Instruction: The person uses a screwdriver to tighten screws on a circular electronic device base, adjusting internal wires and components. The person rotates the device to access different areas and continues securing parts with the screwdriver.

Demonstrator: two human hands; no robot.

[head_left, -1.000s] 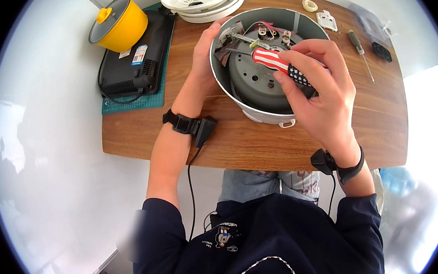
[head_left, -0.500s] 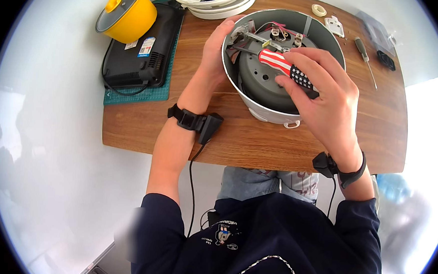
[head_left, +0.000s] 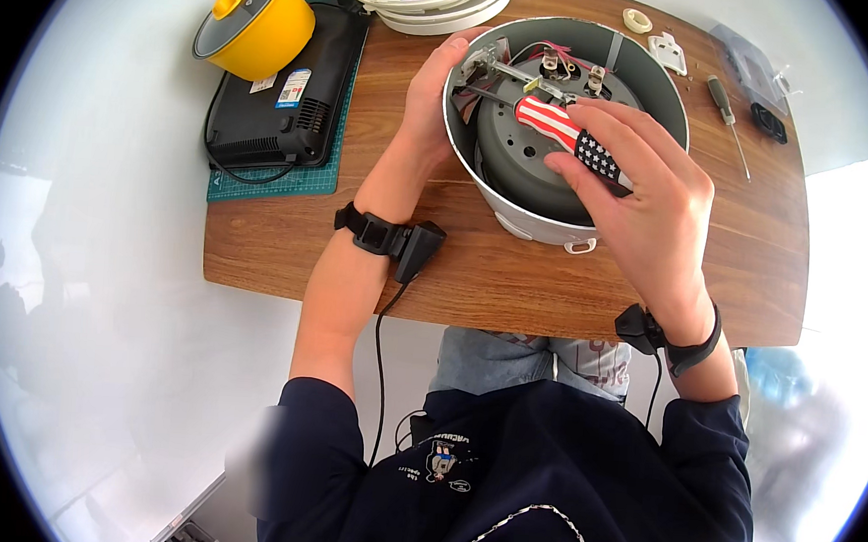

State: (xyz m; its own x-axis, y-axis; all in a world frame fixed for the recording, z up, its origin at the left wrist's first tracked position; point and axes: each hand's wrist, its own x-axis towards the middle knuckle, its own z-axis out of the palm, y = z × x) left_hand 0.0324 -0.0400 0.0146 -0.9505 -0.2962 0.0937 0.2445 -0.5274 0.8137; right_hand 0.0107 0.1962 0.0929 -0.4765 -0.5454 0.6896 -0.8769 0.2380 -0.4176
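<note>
The fingers of the right hand are closed on the flag-patterned handle of one screwdriver. Its shaft goes left from these fingers, inside the round housing, to the metal parts at the left wall; whether the tip touches them, I cannot tell. The left hand lies against the outer left side of the housing, and the bend of its fingers is partly hidden, so I cannot tell how firmly they hold.

Around the right fingers, the housing wall makes a rim. Just above the shaft, one metal bar runs alongside it, and two upright metal terminals stand beyond the right fingertips.

Right of the fingers, outside the rim, lie one second screwdriver, one black oval piece and one clear package. Farther beyond are one cream ring and one white plate. Left of the left fingers there are one yellow pot and one black appliance on a green mat; beyond these fingers, white round covers.

Nearer the body than both hands, bare wood of the table reaches to the curved front edge.
</note>
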